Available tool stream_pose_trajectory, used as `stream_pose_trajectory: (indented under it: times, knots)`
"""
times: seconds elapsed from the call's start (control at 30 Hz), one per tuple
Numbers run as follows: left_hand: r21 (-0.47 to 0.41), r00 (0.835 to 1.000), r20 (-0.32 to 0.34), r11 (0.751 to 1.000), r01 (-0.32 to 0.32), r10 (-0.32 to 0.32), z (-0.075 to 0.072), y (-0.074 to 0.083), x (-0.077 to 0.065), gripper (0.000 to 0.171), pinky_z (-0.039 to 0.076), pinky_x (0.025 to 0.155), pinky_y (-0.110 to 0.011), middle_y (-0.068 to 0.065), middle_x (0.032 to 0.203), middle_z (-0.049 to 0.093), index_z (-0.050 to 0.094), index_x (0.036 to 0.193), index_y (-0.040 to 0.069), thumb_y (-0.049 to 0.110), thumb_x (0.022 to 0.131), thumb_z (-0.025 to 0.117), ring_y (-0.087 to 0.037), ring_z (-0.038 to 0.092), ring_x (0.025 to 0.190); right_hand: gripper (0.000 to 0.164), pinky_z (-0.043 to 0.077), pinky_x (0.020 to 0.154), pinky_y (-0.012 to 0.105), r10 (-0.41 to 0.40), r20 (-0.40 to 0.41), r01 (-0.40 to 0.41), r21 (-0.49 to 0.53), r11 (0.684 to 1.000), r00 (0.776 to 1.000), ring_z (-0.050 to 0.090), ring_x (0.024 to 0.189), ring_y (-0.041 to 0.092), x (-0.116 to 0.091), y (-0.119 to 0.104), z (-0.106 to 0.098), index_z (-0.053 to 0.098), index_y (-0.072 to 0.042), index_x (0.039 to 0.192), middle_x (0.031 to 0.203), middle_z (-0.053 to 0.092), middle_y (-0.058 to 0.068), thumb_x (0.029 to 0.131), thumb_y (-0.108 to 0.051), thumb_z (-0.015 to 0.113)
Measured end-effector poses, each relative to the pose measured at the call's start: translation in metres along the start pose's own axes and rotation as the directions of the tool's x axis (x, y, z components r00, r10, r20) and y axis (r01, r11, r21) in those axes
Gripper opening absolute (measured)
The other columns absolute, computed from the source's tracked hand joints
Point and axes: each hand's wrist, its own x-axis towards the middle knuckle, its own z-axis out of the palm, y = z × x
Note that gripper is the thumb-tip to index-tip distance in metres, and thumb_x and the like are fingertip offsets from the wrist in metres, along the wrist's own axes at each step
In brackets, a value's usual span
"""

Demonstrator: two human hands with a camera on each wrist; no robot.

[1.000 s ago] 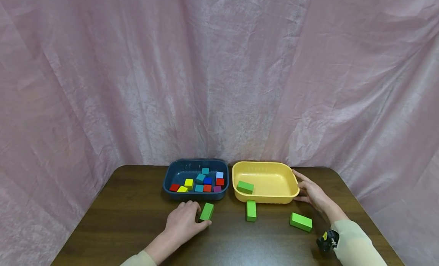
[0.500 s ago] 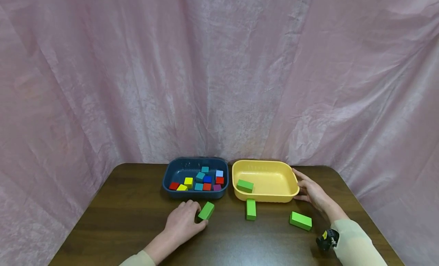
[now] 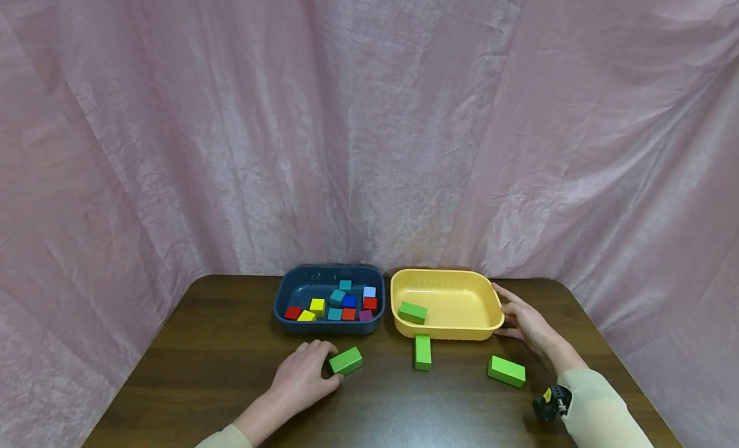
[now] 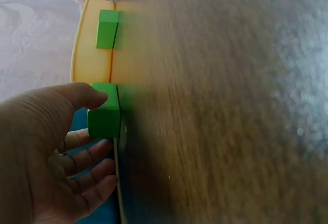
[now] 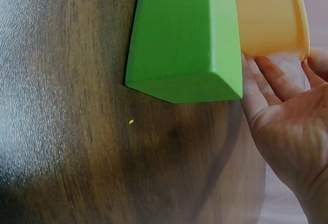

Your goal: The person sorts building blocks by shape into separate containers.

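Observation:
My left hand is at a green block on the table, in front of the blue bin. Thumb and index finger pinch one end of it; in the left wrist view the thumb lies on the near side of the block and the other fingers hang loose below. My right hand rests against the right end of the yellow bin, its fingers mostly straight; the right wrist view has fingertips at the wall of the bin. One green block lies inside the yellow bin.
Another green block lies before the yellow bin, and one more lies near my right forearm. Several coloured cubes lie in the blue bin. A pink curtain hangs behind the table.
The green block at my left hand has turned clockwise, its long side now lying more sideways. My left thumb has drawn back to the left. The right hand has stayed in place.

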Motion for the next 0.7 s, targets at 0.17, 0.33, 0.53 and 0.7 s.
stream_pose_trajectory:
  times: [0.17,0.33,0.53,0.7]
  knots:
    - [-0.006,1.000,-0.005,1.000,0.000,0.000,0.0005,0.0001,0.0013,0.044,0.051,0.077,-0.039,0.006,0.101,0.062,0.067,0.116,0.018,0.038,0.081,0.085,-0.016,0.049,0.086,0.067,0.056,0.093,0.044,-0.003,-0.001,0.003,-0.003,1.000,1.000,0.060,0.119,0.028,0.0007,0.0004,-0.0005,0.009,-0.018,0.166,0.157,0.028,0.031,0.106,-0.008,0.036]
    - [-0.022,1.000,-0.006,1.000,-0.009,0.009,0.0005,-0.0012,0.0020,0.038,0.051,0.076,-0.038,0.007,0.099,0.063,0.068,0.113,0.019,0.033,0.083,0.085,-0.016,0.049,0.086,0.068,0.057,0.092,0.044,-0.010,0.001,0.010,-0.006,1.000,1.000,0.062,0.116,0.025,0.0014,0.0020,-0.0008,0.009,-0.018,0.166,0.154,0.032,0.031,0.105,-0.008,0.037]
    - [-0.041,1.000,0.001,0.999,-0.007,0.007,0.0004,-0.0030,0.0021,0.036,0.051,0.077,-0.038,0.008,0.099,0.063,0.068,0.112,0.020,0.032,0.082,0.085,-0.015,0.050,0.086,0.069,0.057,0.093,0.045,-0.010,0.003,0.010,-0.017,1.000,1.000,0.063,0.114,0.024,0.0017,0.0030,-0.0011,0.009,-0.019,0.166,0.151,0.038,0.030,0.105,-0.008,0.040]
    - [-0.065,1.000,0.004,0.998,-0.009,0.009,-0.0014,-0.0025,0.0017,0.035,0.052,0.079,-0.039,0.009,0.099,0.062,0.068,0.112,0.022,0.032,0.083,0.085,-0.015,0.050,0.088,0.068,0.056,0.093,0.047,-0.013,0.003,0.013,-0.019,1.000,1.000,0.063,0.116,0.027,0.0006,0.0014,-0.0023,0.008,-0.019,0.166,0.153,0.035,0.032,0.107,-0.010,0.039]
